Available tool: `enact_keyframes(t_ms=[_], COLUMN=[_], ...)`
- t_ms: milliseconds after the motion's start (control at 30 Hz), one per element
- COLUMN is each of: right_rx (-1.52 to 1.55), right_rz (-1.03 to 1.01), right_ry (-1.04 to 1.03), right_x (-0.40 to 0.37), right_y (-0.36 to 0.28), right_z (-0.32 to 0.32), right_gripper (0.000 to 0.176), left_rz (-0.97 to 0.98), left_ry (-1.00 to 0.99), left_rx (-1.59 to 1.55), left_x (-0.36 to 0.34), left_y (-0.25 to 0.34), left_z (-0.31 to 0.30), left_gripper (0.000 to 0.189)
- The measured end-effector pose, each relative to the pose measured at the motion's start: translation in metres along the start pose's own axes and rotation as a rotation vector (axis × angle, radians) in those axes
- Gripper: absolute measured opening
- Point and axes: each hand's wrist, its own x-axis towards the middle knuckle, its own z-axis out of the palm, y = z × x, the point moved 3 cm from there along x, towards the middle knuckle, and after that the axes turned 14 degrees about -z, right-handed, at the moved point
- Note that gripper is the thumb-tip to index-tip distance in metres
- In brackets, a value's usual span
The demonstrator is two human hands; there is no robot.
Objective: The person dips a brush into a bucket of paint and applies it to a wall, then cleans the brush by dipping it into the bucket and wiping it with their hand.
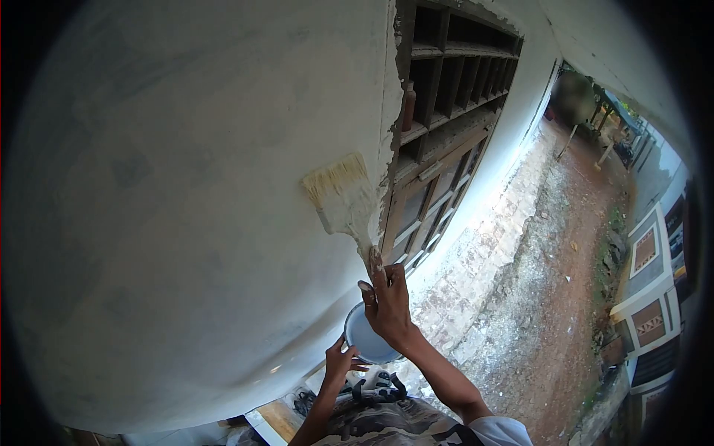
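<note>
The brush (341,195) points up and away from the right hand (389,305), its handle gripped in the fingers and its bristles beside the wall (201,223). The left hand (341,362) holds the bowl (370,336) below, at its rim. The right hand and forearm partly cover the bowl, leaving its contents unclear. No writing is readable.

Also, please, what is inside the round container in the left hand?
Inside the container, a pale blue-grey surface shows; I cannot tell whether it is liquid or the bare bottom. The right hand, holding the brush, covers its upper right part.
</note>
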Motion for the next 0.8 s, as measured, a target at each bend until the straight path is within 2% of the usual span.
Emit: enact_keyframes(t_ms=[200, 300, 367, 467, 533, 633, 800], right_rx=[0.180, 0.248, 0.509, 0.636, 0.657, 0.875, 0.679], right_rz=[-0.016, 0.103, 0.445, 0.564, 0.587, 0.529, 0.493], right_ry=[0.000, -0.017, 0.219, 0.228, 0.268, 0.398, 0.323], right_x=[-0.041, -0.049, -0.048, -0.078, -0.083, -0.071, -0.017], right_y=[0.023, 0.021, 0.015, 0.027, 0.029, 0.025, 0.037], right_z=[0.037, 0.032, 0.022, 0.024, 0.020, 0.010, -0.012], right_gripper=[0.051, 0.047, 0.041, 0.039, 0.036, 0.030, 0.025], left_rz=[-0.010, -0.009, -0.004, -0.018, -0.033, -0.025, -0.010], left_ry=[0.015, 0.018, 0.017, 0.015, 0.015, 0.038, 0.004], left_rx=[-0.037, -0.046, -0.025, -0.004, 0.002, 0.007, -0.005], left_x=[-0.001, -0.002, 0.001, 0.001, 0.000, 0.003, 0.001], left_y=[-0.004, -0.005, -0.006, -0.006, -0.008, -0.008, -0.008], left_z=[-0.009, -0.011, -0.013, -0.013, -0.012, -0.012, -0.009], left_gripper=[0.056, 0.055, 0.057, 0.059, 0.059, 0.059, 0.061])
